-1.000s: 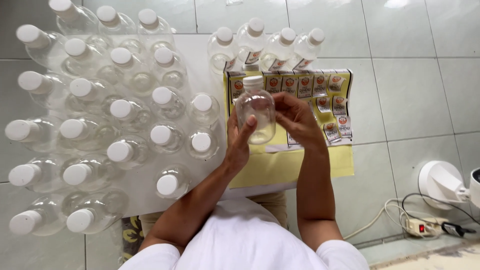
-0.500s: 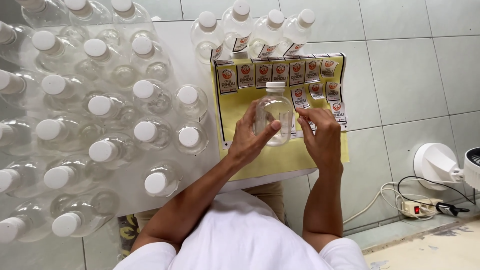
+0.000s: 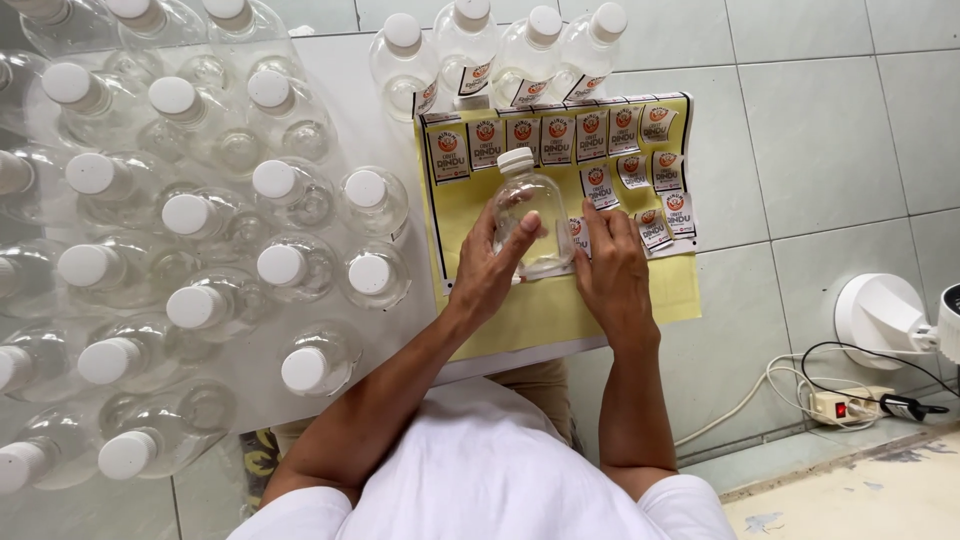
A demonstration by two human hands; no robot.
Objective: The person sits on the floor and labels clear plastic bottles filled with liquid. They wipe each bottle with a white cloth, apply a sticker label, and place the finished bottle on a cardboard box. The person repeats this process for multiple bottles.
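Observation:
My left hand [image 3: 492, 272] grips a clear plastic bottle [image 3: 529, 205] with a white cap, held tilted over a yellow sticker sheet [image 3: 560, 300]. My right hand [image 3: 612, 268] rests flat on the sheet just right of the bottle, fingertips on a small label near the bottle's base. Rows of small white-and-orange labels [image 3: 590, 140] line the sheet's top and right part. The lower half of the sheet is bare yellow backing.
Several empty capped bottles [image 3: 200, 220] crowd the white table on the left. A few labelled bottles [image 3: 500, 60] stand behind the sheet. On the tiled floor at right are a white fan base [image 3: 885, 315], cables and a power strip [image 3: 845, 405].
The bottle has come down from in front of me to just above the sheet. My right hand left the bottle and now lies on the sheet beside it.

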